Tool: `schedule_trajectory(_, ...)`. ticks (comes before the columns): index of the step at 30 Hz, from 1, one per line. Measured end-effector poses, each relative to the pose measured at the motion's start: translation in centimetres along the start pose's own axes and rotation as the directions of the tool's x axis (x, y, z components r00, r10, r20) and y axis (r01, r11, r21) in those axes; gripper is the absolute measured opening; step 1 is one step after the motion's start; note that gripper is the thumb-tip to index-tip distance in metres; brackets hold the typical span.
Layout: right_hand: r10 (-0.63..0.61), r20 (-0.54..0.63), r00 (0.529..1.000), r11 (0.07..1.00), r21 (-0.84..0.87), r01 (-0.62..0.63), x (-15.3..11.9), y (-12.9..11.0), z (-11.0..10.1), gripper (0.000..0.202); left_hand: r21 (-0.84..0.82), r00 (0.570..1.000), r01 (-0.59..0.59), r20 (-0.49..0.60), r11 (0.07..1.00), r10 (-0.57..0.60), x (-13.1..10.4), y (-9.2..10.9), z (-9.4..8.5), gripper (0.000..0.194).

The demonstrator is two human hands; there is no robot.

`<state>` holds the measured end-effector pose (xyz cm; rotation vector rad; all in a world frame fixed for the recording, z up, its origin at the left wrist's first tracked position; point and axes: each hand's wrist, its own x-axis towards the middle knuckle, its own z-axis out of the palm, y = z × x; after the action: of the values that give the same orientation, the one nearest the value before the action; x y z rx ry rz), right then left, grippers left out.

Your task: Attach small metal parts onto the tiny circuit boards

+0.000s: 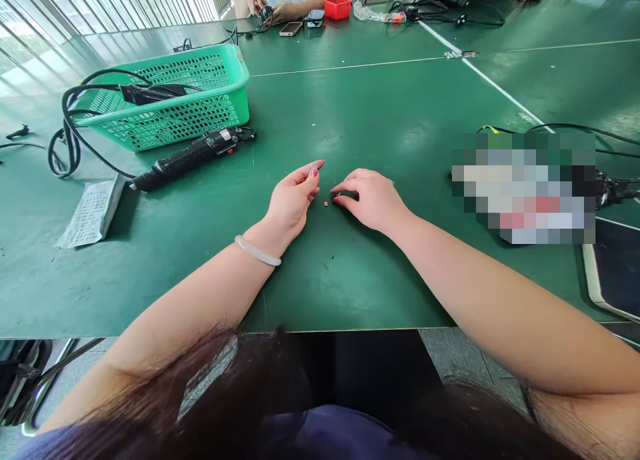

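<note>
My left hand [294, 199], with a pale bangle [257, 251] on its wrist, is raised just over the green table. Its thumb and forefinger are pinched together; whatever lies at their tips is too small to name. To its right, my right hand [373, 197] rests on the tabletop with fingers curled and closed around a small black piece [351, 195], mostly hidden by the fingers. Between the two hands lies a tiny copper-coloured bit [326, 204], touched by neither.
A green plastic basket [235, 107] with black cables stands at the left. Before it lies a black electric screwdriver [190, 157], near a folded paper packet [95, 210]. A blurred-out object [525, 193] and a tablet [617, 267] are at right. Co-workers' hands [287, 10] work across the table.
</note>
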<state>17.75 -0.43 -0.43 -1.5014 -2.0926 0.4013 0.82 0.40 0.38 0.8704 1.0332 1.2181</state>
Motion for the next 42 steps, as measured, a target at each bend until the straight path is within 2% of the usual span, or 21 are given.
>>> schedule_trajectory(7, -0.017, 0.068, 0.998, 0.999, -0.032, 0.019, -0.2, -0.7, -0.4, 0.011, -0.011, 0.998, 0.003, 0.065, 1.000, -0.002, 0.0, 0.0, -0.1, 0.016)
schedule_trajectory(12, 0.096, 0.044, 0.994, 0.987, 0.123, -0.100, -0.9, -1.1, -1.2, 0.015, -0.025, 0.995, 0.046, 0.091, 0.999, -0.043, -0.7, 0.4, 0.2, 0.016)
schedule_trajectory(15, 0.164, -0.028, 0.986, 0.945, 0.292, -0.149, -1.1, -1.1, -1.4, 0.015, -0.022, 0.992, 0.068, 0.107, 0.997, -0.065, -0.9, 0.5, 0.2, 0.016)
schedule_trajectory(20, 0.147, -0.202, 0.968, 0.878, 0.477, -0.034, -1.3, -1.3, -1.7, 0.020, -0.019, 0.983, 0.101, 0.155, 0.995, -0.097, -1.2, 0.6, 0.3, 0.016)
schedule_trajectory(23, 0.168, -0.223, 0.960, 0.823, 0.567, -0.012, -1.4, -1.6, -1.8, 0.017, -0.001, 0.975, 0.117, 0.191, 0.993, -0.114, -1.2, 0.6, 0.4, 0.017)
schedule_trajectory(30, 0.268, -0.123, 0.956, 0.621, 0.780, -0.073, -1.2, -1.5, -1.5, 0.008, 0.025, 0.962, 0.122, 0.242, 0.992, -0.124, -1.3, 0.4, 0.5, 0.015)
schedule_trajectory(34, 0.296, -0.048, 0.954, 0.517, 0.848, -0.118, -1.3, -1.6, -1.5, 0.019, 0.027, 0.958, 0.130, 0.254, 0.991, -0.133, -1.3, 0.3, 0.4, 0.010)
schedule_trajectory(37, 0.343, 0.036, 0.939, 0.431, 0.882, -0.191, -1.4, -1.9, -1.6, 0.028, 0.019, 0.942, 0.145, 0.302, 0.989, -0.144, -1.4, 0.3, 0.5, 0.007)
schedule_trajectory(42, 0.397, 0.108, 0.911, 0.352, 0.899, -0.260, -1.6, -2.0, -1.5, 0.026, -0.012, 0.925, 0.146, 0.355, 0.989, -0.132, -1.5, 0.1, 0.4, 0.008)
